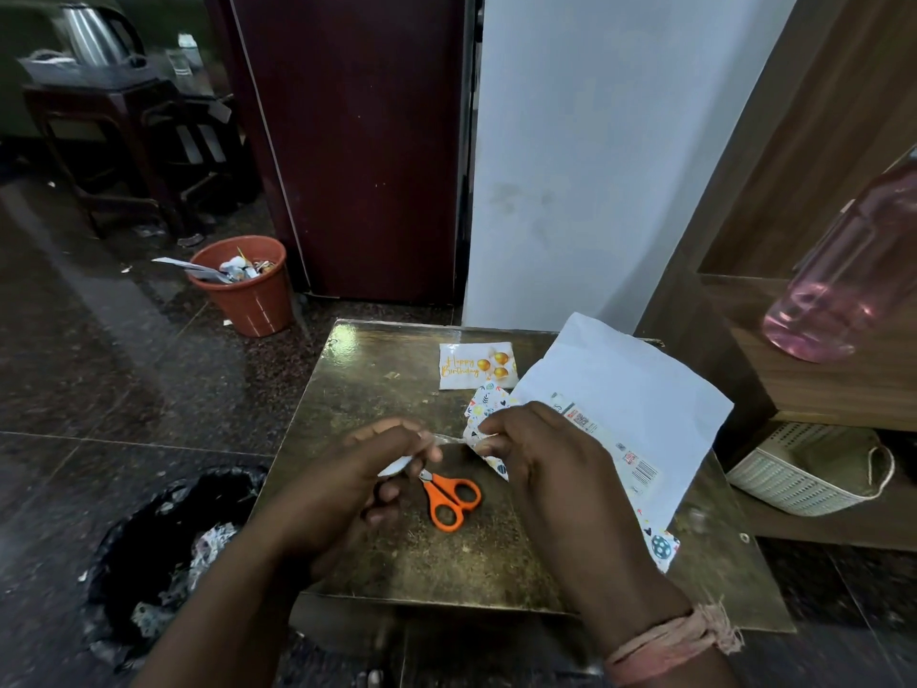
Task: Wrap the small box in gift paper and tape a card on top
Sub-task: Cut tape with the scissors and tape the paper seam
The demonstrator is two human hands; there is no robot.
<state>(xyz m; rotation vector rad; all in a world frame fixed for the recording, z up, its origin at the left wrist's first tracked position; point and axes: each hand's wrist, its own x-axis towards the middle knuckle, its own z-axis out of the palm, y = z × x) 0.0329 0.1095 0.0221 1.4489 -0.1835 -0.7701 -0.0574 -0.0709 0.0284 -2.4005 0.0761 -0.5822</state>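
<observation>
Small box: lying at the right of the counter, half under gift paper whose white underside is standing up over it; barcodes and a QR patch are showing on the box, too small to read.
Right hand: pinching the folded patterned paper corner against the box, seemingly to keep the fold from springing open.
Left hand: fingers curled, drawing a clear strip of tape taut toward that fold.
Card: lying flat behind, apart, reading "Happy Birthday" in gold, waiting for its turn.
Scissors: orange handles, resting just below both hands, within reach for cutting.
</observation>
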